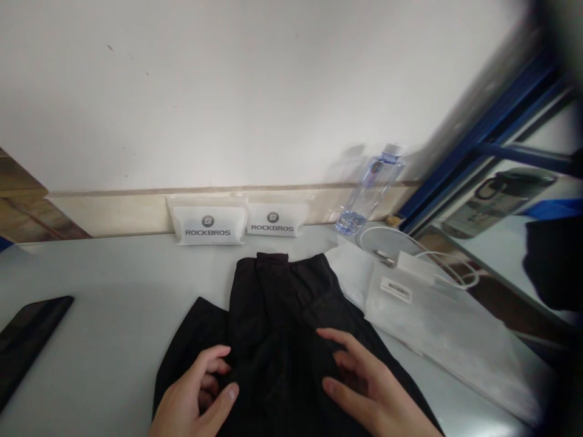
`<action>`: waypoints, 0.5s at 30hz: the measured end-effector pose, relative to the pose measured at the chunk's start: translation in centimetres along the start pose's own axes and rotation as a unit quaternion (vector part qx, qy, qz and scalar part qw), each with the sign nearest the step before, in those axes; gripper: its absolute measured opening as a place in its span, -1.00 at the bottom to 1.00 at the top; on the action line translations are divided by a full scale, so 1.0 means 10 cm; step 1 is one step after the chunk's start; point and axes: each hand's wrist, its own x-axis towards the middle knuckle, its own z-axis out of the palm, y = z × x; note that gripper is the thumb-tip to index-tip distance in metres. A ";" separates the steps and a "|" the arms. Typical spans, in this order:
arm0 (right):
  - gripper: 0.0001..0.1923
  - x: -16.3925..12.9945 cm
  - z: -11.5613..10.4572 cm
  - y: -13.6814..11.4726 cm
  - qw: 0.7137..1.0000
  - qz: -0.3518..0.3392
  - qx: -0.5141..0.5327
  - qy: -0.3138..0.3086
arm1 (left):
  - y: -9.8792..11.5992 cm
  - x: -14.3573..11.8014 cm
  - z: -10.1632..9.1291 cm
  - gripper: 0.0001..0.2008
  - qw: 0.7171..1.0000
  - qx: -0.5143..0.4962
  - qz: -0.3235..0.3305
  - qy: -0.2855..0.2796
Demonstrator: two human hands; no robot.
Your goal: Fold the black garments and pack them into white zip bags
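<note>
Looks like mid-fold: the black garment (282, 321) is lying flat on the bench (100, 303), with both hands resting on its near end. Left hand (194, 397) is curling loosely, gripping nothing; right hand (368, 388) is spreading open, pressing. Next probably needs a proper edge pinch.

We are in a packing room: white brand bags (208, 226) (two of them) lean on the wall behind our gray desk (104, 315).

Black garment (277, 328) | folded, flat, creased | on white table (104, 285), near its front edge, centre
</note>
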 end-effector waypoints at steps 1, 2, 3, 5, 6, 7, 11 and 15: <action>-0.50 0.00 0.02 -0.06 0.999 0.006 0.043 -0.017 | 0.06 0.02 0.00 -0.75 0.999 -0.027 -0.012 -0.018; -0.52 0.00 0.04 -0.10 0.994 0.012 0.101 -0.036 | 0.11 0.04 0.00 -0.78 0.997 -0.062 -0.028 -0.030; -0.54 0.00 0.06 -0.12 0.985 0.017 0.166 -0.054 | 0.16 0.05 0.00 -0.79 0.993 -0.104 -0.046 -0.031; -0.59 0.02 0.11 -0.12 0.959 0.030 0.269 -0.082 | 0.21 0.08 0.00 -0.78 0.982 -0.171 -0.080 -0.020; -0.60 0.03 0.13 -0.10 0.955 0.033 0.283 -0.085 | 0.21 0.09 0.01 -0.76 0.981 -0.174 -0.090 -0.016; -0.61 0.05 0.15 -0.06 0.961 0.033 0.266 -0.075 | 0.21 0.10 0.02 -0.76 0.985 -0.147 -0.089 -0.017; -0.57 0.09 0.18 0.10 0.998 -0.044 -0.023 0.024 | 0.18 0.15 0.05 -0.80 0.988 0.144 0.047 0.003; -0.64 -0.04 0.06 0.13 0.953 -0.175 -0.228 0.093 | 0.21 0.14 -0.05 -0.76 0.893 0.337 0.262 0.143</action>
